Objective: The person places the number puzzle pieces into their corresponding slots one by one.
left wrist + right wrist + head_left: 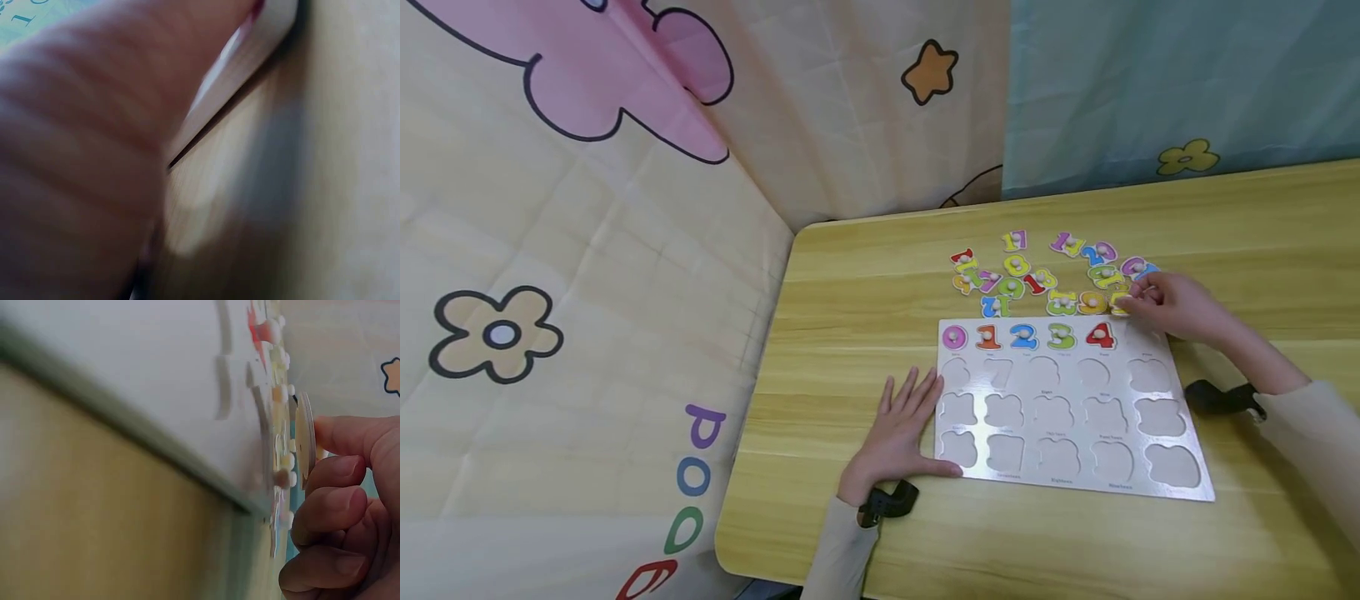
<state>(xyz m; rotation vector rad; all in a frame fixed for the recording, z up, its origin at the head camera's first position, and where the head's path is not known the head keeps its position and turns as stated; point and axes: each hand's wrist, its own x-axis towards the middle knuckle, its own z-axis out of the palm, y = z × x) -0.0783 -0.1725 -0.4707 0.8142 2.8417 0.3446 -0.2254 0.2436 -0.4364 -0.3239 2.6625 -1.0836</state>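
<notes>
A white number puzzle board [1075, 492] lies on the table, with number pieces 0 to 4 in its top row, such as the red 4 [1101, 336]. My right hand [1180, 308] pinches a yellow number piece [1120, 302] above the board's top right corner. Seen edge-on in the right wrist view, that wooden piece [305, 440] is held off the board by thumb and fingers; its digit is mostly hidden. Fingers spread, my left hand [898, 429] rests at the board's left edge, thumb over the lower left corner.
Loose knobbed number pieces, among them a yellow-and-purple 17 [1014, 241] and an orange piece [1092, 302], lie scattered behind the board. Below the top row are several recesses [1172, 465]. Printed curtains [850, 108] hang along the wooden table's [820, 350] back and left sides.
</notes>
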